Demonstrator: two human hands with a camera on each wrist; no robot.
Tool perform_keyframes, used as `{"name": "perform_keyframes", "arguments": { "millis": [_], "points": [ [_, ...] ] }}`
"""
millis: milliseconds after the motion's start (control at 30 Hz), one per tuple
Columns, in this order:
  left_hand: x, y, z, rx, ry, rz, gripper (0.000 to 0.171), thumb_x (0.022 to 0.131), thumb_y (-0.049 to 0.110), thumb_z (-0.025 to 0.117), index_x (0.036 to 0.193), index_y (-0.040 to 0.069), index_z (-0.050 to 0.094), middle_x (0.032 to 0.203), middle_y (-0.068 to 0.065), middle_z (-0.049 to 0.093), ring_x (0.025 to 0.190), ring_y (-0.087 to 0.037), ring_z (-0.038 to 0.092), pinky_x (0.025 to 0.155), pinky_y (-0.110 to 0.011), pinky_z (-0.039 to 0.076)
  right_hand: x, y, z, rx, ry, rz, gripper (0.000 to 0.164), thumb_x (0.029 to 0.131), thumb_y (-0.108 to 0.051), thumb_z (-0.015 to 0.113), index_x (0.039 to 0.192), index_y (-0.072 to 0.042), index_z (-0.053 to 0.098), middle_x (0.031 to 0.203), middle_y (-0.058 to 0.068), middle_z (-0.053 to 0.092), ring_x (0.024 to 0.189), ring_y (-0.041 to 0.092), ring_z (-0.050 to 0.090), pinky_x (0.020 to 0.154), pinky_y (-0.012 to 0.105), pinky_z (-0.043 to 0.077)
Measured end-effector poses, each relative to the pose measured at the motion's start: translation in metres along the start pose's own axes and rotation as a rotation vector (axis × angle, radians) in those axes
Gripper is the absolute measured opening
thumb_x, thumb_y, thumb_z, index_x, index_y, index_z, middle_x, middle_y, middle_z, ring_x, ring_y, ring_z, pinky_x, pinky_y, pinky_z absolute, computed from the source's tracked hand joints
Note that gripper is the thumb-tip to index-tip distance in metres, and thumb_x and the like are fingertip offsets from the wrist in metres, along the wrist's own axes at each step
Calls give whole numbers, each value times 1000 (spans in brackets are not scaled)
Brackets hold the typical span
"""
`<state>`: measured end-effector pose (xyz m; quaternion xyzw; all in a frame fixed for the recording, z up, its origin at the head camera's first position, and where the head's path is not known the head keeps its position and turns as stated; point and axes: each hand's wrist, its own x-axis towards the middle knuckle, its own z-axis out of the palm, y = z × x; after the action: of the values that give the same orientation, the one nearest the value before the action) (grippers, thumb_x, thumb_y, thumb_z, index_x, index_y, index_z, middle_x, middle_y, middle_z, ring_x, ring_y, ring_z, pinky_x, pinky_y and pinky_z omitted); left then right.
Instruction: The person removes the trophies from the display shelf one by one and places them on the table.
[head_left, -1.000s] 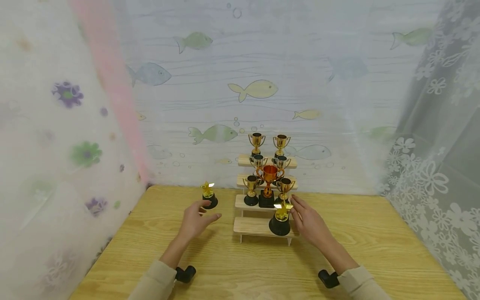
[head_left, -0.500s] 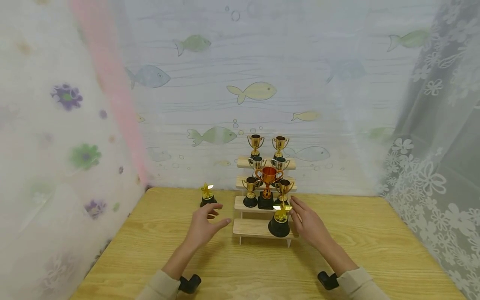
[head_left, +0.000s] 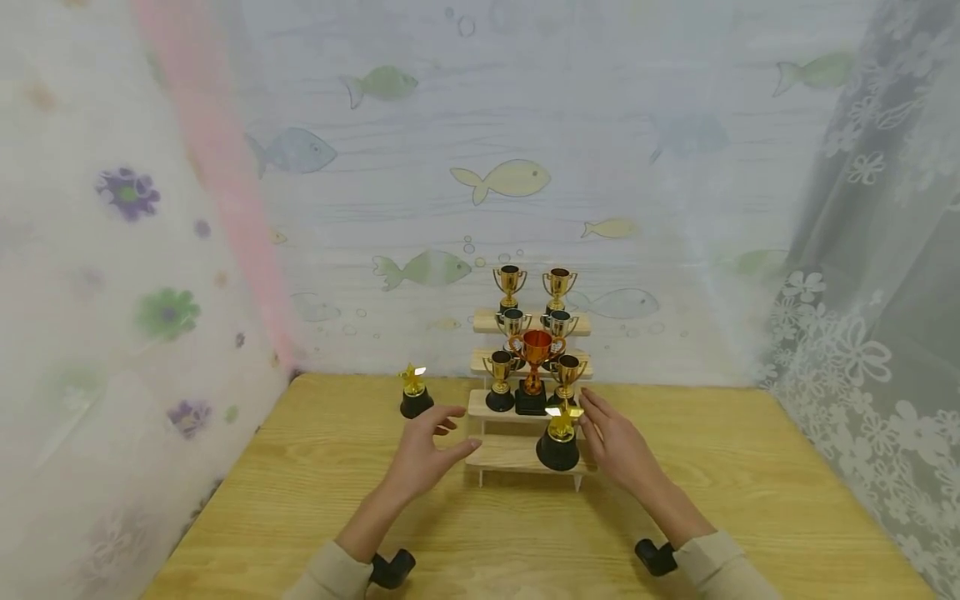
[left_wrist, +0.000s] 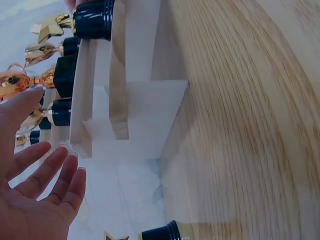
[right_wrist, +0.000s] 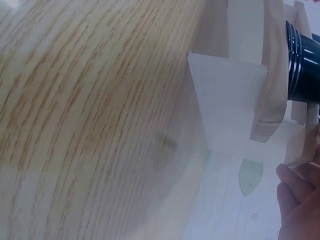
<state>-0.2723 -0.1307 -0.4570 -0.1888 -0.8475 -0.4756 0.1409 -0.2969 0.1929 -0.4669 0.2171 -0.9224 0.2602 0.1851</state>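
A tiered wooden display stand (head_left: 502,454) holds small trophies. At the right end of its lowest step stands a gold star trophy (head_left: 558,448) on a black base. My right hand (head_left: 622,450) is beside that trophy and the stand's right end, fingers extended; the right wrist view catches only part of this hand. Off the stand's left end, my left hand (head_left: 422,454) has its thumb and fingers spread apart with nothing between them. Another star trophy (head_left: 416,404) stands upright on the table, behind and left of the left hand.
An orange cup trophy (head_left: 536,354) stands between two gold cups on the second step, with silver cups (head_left: 560,325) and gold cups (head_left: 509,283) higher up. The wooden tabletop (head_left: 300,492) ends at a curtain with fish prints (head_left: 517,178). Curtains also hang at both sides.
My left hand has moved right, away from the star trophy on the table and toward the stand's left end. The right hand has stayed beside the stand.
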Motion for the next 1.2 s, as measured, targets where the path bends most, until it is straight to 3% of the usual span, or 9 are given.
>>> {"name": "perform_keyframes", "arguments": {
  "millis": [167, 400, 733, 1033, 1200],
  "points": [
    [0, 8, 9, -16, -38, 5, 50, 89, 33, 82, 129, 6, 68, 127, -13, 67, 108, -35, 64, 93, -57, 52, 1, 1, -1, -10, -20, 2, 45, 110, -17, 47, 147, 9, 48, 156, 23, 44, 134, 46, 50, 105, 58, 45],
    [5, 25, 26, -6, -109, 50, 55, 88, 34, 83, 131, 5, 66, 127, -11, 67, 109, -32, 64, 93, -52, 53, 0, 1, -2, -7, -15, 1, 45, 110, -16, 47, 147, 9, 48, 155, 23, 44, 135, 45, 50, 106, 59, 44],
    [12, 35, 48, 12, -153, 87, 61, 87, 32, 84, 136, 1, 63, 130, -14, 66, 115, -34, 63, 94, -48, 54, -1, 0, -1, -1, -19, 8, 45, 111, -18, 46, 147, 9, 49, 155, 24, 44, 135, 45, 50, 106, 59, 44],
    [17, 40, 64, 73, -143, 110, 64, 85, 37, 86, 133, -1, 64, 126, -15, 68, 106, -30, 66, 87, -44, 57, -1, 0, -1, -10, -16, 10, 45, 111, -19, 47, 147, 8, 49, 155, 24, 45, 134, 45, 51, 105, 58, 45],
    [19, 42, 70, 102, -156, 71, 68, 85, 45, 84, 135, 5, 64, 129, -9, 67, 108, -25, 65, 89, -38, 56, 0, 0, 0, -11, -20, 11, 45, 110, -19, 47, 147, 8, 49, 155, 23, 44, 134, 45, 51, 104, 58, 46]
  ]
}}
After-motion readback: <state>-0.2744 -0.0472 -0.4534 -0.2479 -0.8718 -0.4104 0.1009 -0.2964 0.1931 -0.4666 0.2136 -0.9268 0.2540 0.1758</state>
